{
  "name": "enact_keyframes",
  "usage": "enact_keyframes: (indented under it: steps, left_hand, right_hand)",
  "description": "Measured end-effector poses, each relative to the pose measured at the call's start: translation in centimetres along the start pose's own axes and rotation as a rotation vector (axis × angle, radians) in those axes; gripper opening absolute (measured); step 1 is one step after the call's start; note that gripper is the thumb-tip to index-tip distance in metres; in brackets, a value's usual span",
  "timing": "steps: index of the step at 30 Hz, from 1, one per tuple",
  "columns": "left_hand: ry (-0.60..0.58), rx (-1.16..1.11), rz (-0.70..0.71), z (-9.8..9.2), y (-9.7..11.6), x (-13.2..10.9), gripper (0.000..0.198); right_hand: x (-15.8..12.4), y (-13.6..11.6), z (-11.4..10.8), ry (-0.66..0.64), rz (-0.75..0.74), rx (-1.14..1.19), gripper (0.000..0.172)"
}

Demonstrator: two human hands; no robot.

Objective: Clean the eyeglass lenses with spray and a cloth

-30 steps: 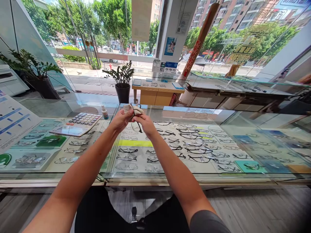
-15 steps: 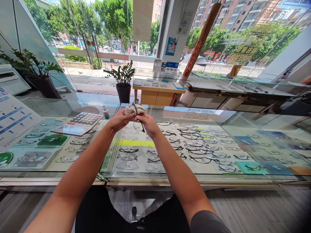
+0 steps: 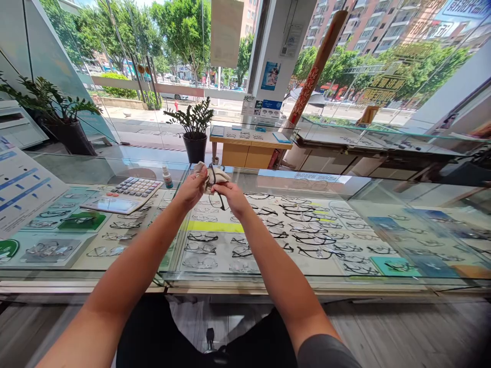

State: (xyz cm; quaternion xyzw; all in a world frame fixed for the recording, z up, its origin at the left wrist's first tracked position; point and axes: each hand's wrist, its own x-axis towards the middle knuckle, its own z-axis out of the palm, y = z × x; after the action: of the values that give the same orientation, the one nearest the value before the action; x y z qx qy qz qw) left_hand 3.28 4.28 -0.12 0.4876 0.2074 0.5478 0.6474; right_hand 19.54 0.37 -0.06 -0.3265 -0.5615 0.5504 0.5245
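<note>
My left hand [image 3: 193, 188] is closed on a cream cloth [image 3: 219, 175], whose crumpled edge sticks up above the fingers. Dark-framed glasses [image 3: 221, 203] are held between the two hands, partly wrapped by the cloth, with one dark part hanging below. My right hand [image 3: 232, 197] pinches the glasses and the cloth's right side. Both hands are close together over the far part of the glass display counter [image 3: 245, 278]. The exact finger contact on the frame is too small to tell.
Rows of glasses [image 3: 314, 237] lie inside the counter. On its left part are a calculator [image 3: 132, 194], a small spray bottle [image 3: 166, 177] and a printed sheet [image 3: 23, 189]. A potted plant [image 3: 195, 145] stands beyond.
My left hand has turned and shifted slightly right and up, bunching the cloth differently. The glasses have tilted, and their hanging part has moved a little left.
</note>
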Motion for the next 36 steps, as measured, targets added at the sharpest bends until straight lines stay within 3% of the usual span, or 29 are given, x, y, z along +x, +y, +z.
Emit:
enact_keyframes:
  steps: [10,26,29,36]
  left_hand:
    - [0.018,-0.091,-0.085,-0.5,-0.3,0.1,0.054]
    - [-0.247,0.05,-0.136,-2.2,0.9,-0.1,0.044]
    - [-0.219,0.074,-0.114,-2.0,1.0,-0.2,0.046]
    - [-0.013,0.138,-0.046,-0.1,0.5,-0.4,0.06]
  right_hand:
    - [0.2,0.7,0.2,-0.019,-0.049,-0.082,0.03]
    - [0.4,0.3,-0.7,0.021,0.07,0.048,0.027]
    - [0.5,0.4,-0.8,0.01,0.077,0.077,0.028]
    - [0.8,1.1,-0.8,0.046,0.103,0.038,0.036]
